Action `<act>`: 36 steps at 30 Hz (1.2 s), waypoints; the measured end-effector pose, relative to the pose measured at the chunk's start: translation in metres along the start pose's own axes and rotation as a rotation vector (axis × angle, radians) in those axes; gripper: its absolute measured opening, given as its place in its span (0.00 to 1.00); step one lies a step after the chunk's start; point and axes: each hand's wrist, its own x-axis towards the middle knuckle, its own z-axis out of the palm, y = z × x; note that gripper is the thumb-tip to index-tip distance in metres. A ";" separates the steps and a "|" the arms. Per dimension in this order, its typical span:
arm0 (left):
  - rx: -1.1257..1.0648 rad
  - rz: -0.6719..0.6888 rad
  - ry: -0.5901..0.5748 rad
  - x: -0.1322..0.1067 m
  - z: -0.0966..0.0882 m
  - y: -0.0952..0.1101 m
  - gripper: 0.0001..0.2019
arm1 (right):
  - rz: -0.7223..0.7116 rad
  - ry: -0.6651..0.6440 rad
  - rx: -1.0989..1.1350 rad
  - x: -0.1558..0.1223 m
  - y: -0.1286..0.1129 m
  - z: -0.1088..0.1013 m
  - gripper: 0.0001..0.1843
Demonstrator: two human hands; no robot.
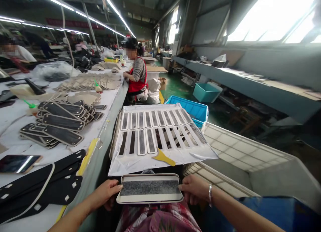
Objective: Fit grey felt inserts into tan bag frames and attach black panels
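My left hand [109, 191] and my right hand [192, 189] pinch opposite ends of a long rounded panel [149, 188] in front of my lap. The panel has a raised cream edge and a speckled dark grey strip along its middle. Just beyond it, a white slotted board [173, 155] slopes away from me. Pale-rimmed dark strips [141, 141] lie in its back row and in part of its front row; other front slots are see-through. A yellow scraper [164, 157] rests on the board's near border.
On the left table stand a heap of dark riveted panels [62, 121], a phone [19, 163] and black cut pieces [42, 185]. A white crate [240, 151] and a blue crate [188, 106] flank the board's right side. A co-worker [137, 73] sits ahead.
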 end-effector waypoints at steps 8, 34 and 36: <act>0.601 0.457 0.067 0.023 0.024 0.073 0.28 | -0.595 0.458 -0.526 -0.009 -0.026 -0.007 0.12; 0.974 0.795 -0.079 0.054 0.109 0.085 0.23 | -0.506 0.156 -0.316 0.016 -0.007 -0.011 0.22; 0.988 0.805 -0.071 0.055 0.109 0.084 0.23 | -0.426 0.056 -0.309 0.026 -0.013 -0.019 0.18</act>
